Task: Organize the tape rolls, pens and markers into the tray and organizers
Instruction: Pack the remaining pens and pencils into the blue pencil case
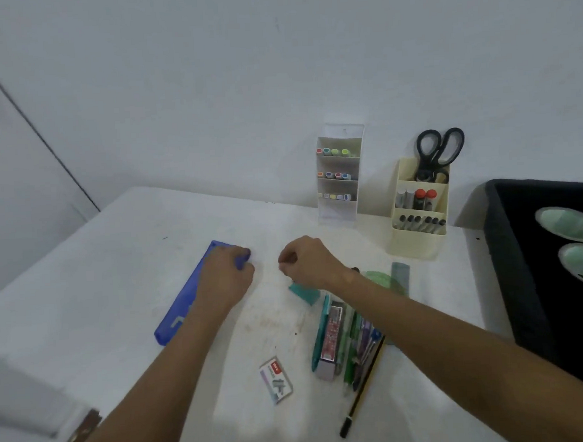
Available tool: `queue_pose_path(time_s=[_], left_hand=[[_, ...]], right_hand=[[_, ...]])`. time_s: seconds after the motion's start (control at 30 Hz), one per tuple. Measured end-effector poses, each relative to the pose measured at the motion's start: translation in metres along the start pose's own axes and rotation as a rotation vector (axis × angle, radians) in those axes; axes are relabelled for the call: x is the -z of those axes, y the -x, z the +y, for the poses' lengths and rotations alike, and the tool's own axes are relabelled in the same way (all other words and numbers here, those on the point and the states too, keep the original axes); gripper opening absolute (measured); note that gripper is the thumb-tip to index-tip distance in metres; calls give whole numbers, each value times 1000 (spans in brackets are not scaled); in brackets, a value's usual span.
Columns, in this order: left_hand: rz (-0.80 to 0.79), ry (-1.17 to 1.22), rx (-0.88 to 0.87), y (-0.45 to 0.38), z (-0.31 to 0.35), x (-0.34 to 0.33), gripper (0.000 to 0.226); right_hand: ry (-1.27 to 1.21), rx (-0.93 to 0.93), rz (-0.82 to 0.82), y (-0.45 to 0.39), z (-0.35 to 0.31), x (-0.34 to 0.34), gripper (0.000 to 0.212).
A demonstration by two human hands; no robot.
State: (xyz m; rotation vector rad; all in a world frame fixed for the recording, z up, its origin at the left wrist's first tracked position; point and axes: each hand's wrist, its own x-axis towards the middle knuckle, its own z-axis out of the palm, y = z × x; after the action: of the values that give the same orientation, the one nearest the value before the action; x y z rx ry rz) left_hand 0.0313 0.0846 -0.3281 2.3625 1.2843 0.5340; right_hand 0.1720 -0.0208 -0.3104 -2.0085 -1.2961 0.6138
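Pens and pencils (354,346) were seen lying in a loose heap on the white table (116,263), beside a teal case (319,334), under the right forearm. A blue flat case (183,304) was gripped at its far end by the left hand (227,275), the fingers curled over its edge. The right hand (305,262) was held just above the table with fingers curled together; whether something small was pinched could not be told. Markers were stored in a white tiered organizer (340,174) at the wall, next to a cream organizer (417,207) with scissors (438,149). Tape rolls (569,223) were placed in a black tray (518,259) at the right. A small packet (275,380) was left near the pens.
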Motion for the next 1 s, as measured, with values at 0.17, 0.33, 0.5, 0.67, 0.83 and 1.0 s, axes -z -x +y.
queue_pose_path(time_s=[0.17,0.33,0.5,0.67,0.83,1.0], left_hand=[[-150,-370,236,20,-40,30,55],[-264,-203,313,35,-66,25,59],[-188,-124,169,39,-57,29,24],[-85,58,70,39,-13,42,24],[-96,349,8,43,53,50,15],[-158,308,-95,53,105,27,36]], right_hand=[[-285,-184,-231,-10,-30,-54,23],[-395,-280,-317,-14,-40,-78,9],[-576,-395,-302,-10,-34,-79,5],[-654,-416,-231,2,-41,-52,42],[-514,-264,-87,35,-42,18,25],[-236,-255,-64,94,-26,91,21]])
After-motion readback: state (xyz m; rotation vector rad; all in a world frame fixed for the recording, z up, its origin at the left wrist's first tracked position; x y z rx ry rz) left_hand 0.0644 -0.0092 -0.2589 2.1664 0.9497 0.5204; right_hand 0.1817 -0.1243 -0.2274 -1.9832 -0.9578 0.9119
